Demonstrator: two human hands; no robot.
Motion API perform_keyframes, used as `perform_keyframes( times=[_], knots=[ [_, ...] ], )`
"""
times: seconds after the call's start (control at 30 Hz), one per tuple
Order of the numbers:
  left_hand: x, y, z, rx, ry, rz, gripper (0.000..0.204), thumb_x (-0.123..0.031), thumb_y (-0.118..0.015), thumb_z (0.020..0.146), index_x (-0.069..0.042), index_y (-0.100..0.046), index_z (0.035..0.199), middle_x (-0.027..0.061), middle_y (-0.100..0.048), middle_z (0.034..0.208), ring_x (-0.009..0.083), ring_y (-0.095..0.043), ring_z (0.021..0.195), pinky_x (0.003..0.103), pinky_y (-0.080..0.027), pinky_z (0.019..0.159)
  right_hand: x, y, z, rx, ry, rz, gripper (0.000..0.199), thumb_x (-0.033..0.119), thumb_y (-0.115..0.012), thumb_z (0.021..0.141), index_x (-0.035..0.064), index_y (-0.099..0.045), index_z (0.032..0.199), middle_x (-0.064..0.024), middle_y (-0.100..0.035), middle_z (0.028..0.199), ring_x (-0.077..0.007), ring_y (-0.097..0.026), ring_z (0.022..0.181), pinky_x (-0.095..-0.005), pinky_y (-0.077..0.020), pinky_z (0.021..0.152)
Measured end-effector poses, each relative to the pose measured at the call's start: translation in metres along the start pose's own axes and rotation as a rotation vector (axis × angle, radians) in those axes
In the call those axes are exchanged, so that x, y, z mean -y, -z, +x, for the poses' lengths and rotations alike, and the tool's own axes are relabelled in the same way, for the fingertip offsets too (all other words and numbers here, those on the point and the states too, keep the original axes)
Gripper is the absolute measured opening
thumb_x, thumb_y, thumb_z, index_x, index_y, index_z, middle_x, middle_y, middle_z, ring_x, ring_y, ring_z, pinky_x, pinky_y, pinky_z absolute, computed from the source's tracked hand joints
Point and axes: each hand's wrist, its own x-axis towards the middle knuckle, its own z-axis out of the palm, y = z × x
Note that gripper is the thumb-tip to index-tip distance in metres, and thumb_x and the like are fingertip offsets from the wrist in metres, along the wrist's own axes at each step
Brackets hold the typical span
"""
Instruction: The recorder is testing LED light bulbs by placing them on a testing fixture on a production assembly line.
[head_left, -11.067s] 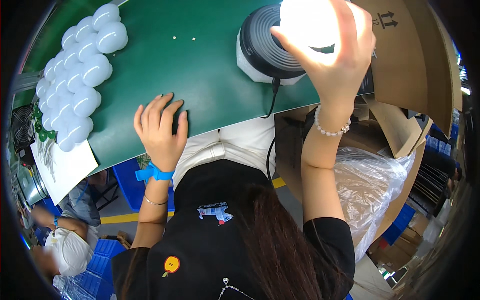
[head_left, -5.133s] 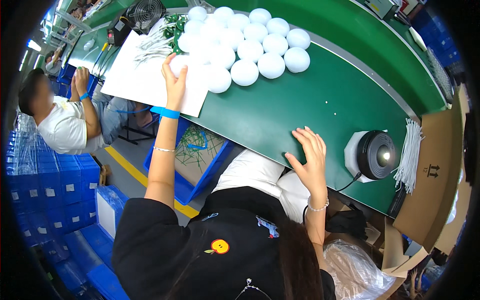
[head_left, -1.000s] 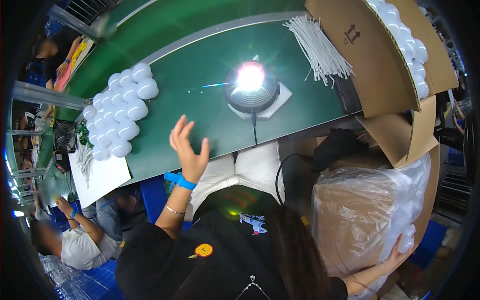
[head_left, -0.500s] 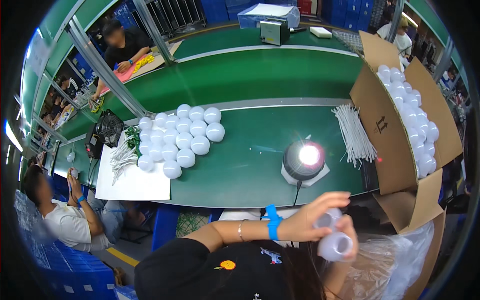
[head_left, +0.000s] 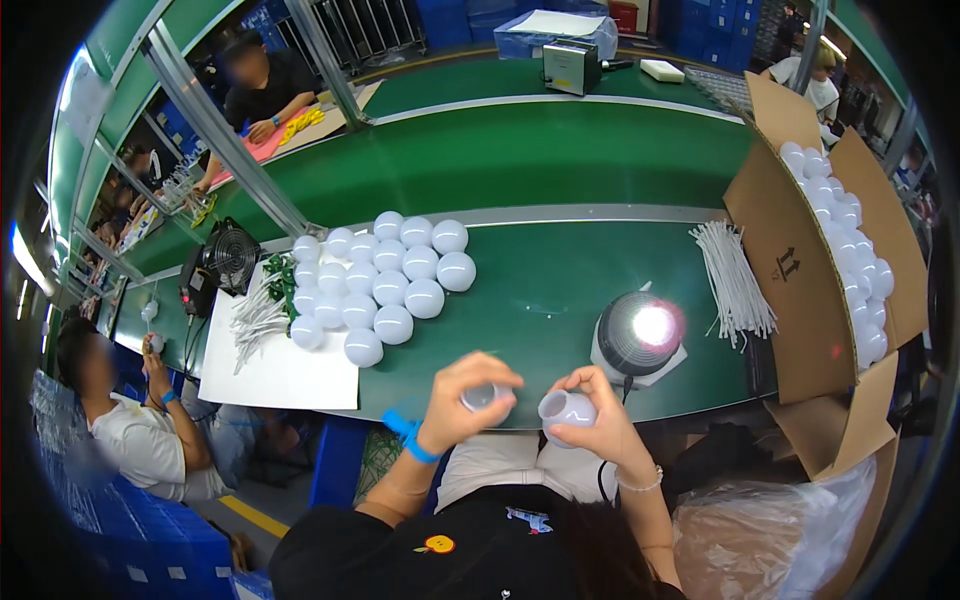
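My left hand [head_left: 462, 405] is closed around a white globe bulb shell [head_left: 486, 397] by the table's front edge. In my right hand [head_left: 600, 418] is another white bulb shell [head_left: 566, 408], its round open neck turned up toward the left hand. The two shells are apart. Just beyond my right hand, a round dark lamp [head_left: 638, 338] shines brightly on a pale base. A cluster of white globe shells [head_left: 390, 288] stands on the table to the left, beside white wires with green ends [head_left: 258, 318] on a white sheet [head_left: 312, 385].
To the right, a bundle of white wires [head_left: 733, 280] lies beside an open cardboard box [head_left: 775, 250] full of white globes. Crumpled clear plastic [head_left: 760, 520] is at lower right. A fan [head_left: 230, 258] stands at the left. A person [head_left: 140, 430] sits to the left; others work farther back.
Both hands, each with a bulb shell, have moved left from beside the box to in front of my lap and drawn apart. The view has shifted slightly.
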Motion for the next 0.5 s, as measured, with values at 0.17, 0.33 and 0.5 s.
perform_keyframes(
  times=[0.17,0.33,0.5],
  knots=[
    [0.002,-0.012,-0.017,0.423,0.043,0.135,0.014,-0.01,-0.071,0.069,-0.005,-0.065,0.08,0.0084,-0.06,0.079,0.0257,-0.058,0.073,0.031,-0.046,0.064,0.008,-0.02,0.006,-0.154,0.1,-0.448,0.023,0.012,-0.07,0.073,0.0002,-0.055,0.085,-0.0106,-0.059,0.088,-0.0186,-0.058,0.083,-0.0281,-0.0448,0.074],
    [0.033,-0.024,-0.025,0.163,0.356,-0.474,0.012,-0.01,-0.068,0.075,0.0,-0.062,0.079,0.0074,-0.061,0.08,0.018,-0.06,0.076,0.028,-0.046,0.068,0.003,-0.02,0.02,-0.27,0.372,-0.381,0.026,0.022,-0.06,0.082,-0.0008,-0.059,0.094,-0.0145,-0.061,0.09,-0.0262,-0.061,0.083,-0.0309,-0.0464,0.072],
    [0.024,-0.051,-0.013,0.054,0.617,-1.376,0.035,-0.033,-0.047,0.089,0.0,-0.053,0.098,0.01,-0.059,0.087,0.024,-0.059,0.081,0.037,-0.048,0.072,-0.003,-0.025,0.037,-0.311,0.394,0.022,0.051,0.039,-0.05,0.089,-0.0018,-0.046,0.12,-0.0127,-0.056,0.104,-0.0183,-0.059,0.084,-0.0259,-0.0477,0.068]
  ],
)
